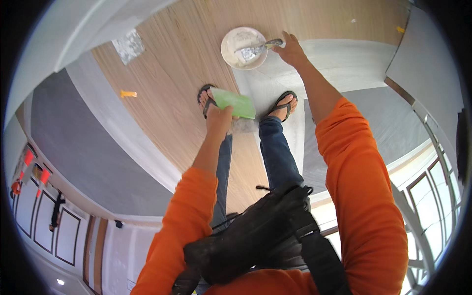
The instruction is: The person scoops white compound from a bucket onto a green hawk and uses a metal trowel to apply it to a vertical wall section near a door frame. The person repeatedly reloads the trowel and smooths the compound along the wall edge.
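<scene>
My left hand [220, 118] is closed on the edge of a flat green rectangular spreader [237, 105], held above the floor between my feet. Ahead of me stands a round white bowl [225, 48] with whitish paste inside. A putty knife [253, 51] rests across it, its blade in the paste and its handle sticking out past the right rim. Around the end of that handle my right hand [291, 50] has its thumb and fingers apart; no firm grip shows.
My sandalled feet [283, 105] stand on wood-look boards [182, 64] and a grey-white panel. A silvery-white square patch [129, 46] and yellow tape bits [128, 94] lie to the left. A black bag [250, 241] hangs at my front. A metal ladder [417, 231] is at right.
</scene>
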A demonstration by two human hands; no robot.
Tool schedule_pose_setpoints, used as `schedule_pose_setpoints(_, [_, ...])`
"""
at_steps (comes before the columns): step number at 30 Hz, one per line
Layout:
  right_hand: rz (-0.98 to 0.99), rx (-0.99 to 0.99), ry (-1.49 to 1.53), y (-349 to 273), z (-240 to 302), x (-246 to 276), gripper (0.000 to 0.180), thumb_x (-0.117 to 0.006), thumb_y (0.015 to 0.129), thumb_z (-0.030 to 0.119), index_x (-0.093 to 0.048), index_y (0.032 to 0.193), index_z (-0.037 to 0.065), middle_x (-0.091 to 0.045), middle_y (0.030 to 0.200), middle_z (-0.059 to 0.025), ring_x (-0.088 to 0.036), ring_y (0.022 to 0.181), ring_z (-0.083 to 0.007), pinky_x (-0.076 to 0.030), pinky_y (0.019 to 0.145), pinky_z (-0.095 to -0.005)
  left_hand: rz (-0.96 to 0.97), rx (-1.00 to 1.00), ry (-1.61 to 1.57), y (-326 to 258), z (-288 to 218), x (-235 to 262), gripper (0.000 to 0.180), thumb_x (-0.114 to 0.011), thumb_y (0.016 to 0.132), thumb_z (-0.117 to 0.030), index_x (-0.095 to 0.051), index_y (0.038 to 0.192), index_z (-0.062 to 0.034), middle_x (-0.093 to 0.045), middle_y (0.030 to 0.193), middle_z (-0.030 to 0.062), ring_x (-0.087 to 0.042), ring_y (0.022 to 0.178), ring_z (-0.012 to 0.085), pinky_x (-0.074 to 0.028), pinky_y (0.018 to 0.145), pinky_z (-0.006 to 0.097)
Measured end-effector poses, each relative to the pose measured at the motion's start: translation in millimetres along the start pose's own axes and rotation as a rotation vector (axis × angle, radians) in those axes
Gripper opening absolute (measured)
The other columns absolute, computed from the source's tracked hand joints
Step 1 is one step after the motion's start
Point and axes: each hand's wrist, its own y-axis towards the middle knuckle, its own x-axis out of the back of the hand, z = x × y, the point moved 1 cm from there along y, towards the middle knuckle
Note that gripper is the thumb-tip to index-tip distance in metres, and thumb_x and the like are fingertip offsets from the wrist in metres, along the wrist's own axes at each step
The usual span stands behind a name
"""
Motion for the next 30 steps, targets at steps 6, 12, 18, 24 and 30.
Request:
schedule_pose_setpoints(6, [0.015, 0.062, 0.181, 3, 41, -18, 0.058, -0.080, 0.083, 0.032, -0.064, 0.132, 0.004, -0.064, 0.129, -0.0228, -0.066, 0.113, -0.0343, -0.054, 0.095, -0.0422, 0.345, 0.314, -0.035, 109, -11, -24, 0.036, -0.058, 0.087, -0.024, -0.072, 0.113, -0.0033, -0.078, 0.092, 0.0078, -0.064, 0.088, 0.0229, -0.052, 0.075, 0.043])
schedule_pose_setpoints(12, [0.168, 0.036, 0.230, -28, 61, -37, 0.046, -0.073, 0.087, 0.029, -0.068, 0.126, 0.005, -0.075, 0.095, -0.0200, -0.073, 0.085, -0.0330, -0.058, 0.080, -0.0429, 0.598, 0.453, -0.077, 153, -22, -52, 0.037, -0.063, 0.094, -0.027, -0.065, 0.127, -0.0108, -0.077, 0.101, 0.0030, -0.057, 0.105, 0.0199, -0.052, 0.082, 0.045])
schedule_pose_setpoints(18, [-0.005, 0.123, -0.067, -54, 113, -10, 0.047, -0.066, 0.089, 0.025, -0.065, 0.131, 0.006, -0.074, 0.097, -0.0252, -0.072, 0.089, -0.0429, -0.057, 0.080, -0.0512, 0.629, 0.419, -0.121, 182, -5, -46, 0.031, -0.063, 0.096, -0.029, -0.068, 0.119, -0.0089, -0.076, 0.097, 0.0024, -0.059, 0.094, 0.0192, -0.050, 0.078, 0.043])
schedule_pose_setpoints(24, [-0.046, 0.177, -0.224, -34, 138, -22, 0.022, -0.063, 0.087, 0.017, -0.063, 0.102, 0.000, -0.072, 0.084, -0.0241, -0.074, 0.075, -0.0389, -0.060, 0.067, -0.0484, 0.680, 0.427, -0.086, 183, -40, -36, 0.024, -0.062, 0.096, -0.032, -0.072, 0.105, -0.0111, -0.076, 0.096, 0.0009, -0.061, 0.083, 0.0177, -0.049, 0.076, 0.041])
schedule_pose_setpoints(30, [0.072, 0.280, -0.405, -34, 130, -60, 0.046, -0.060, 0.090, 0.013, -0.056, 0.135, 0.003, -0.071, 0.090, -0.0235, -0.073, 0.080, -0.0385, -0.059, 0.068, -0.0485, 0.700, 0.426, -0.009, 169, -40, -9, 0.028, -0.068, 0.091, -0.035, -0.075, 0.101, -0.0101, -0.076, 0.097, 0.0021, -0.065, 0.094, 0.0181, -0.050, 0.079, 0.041])
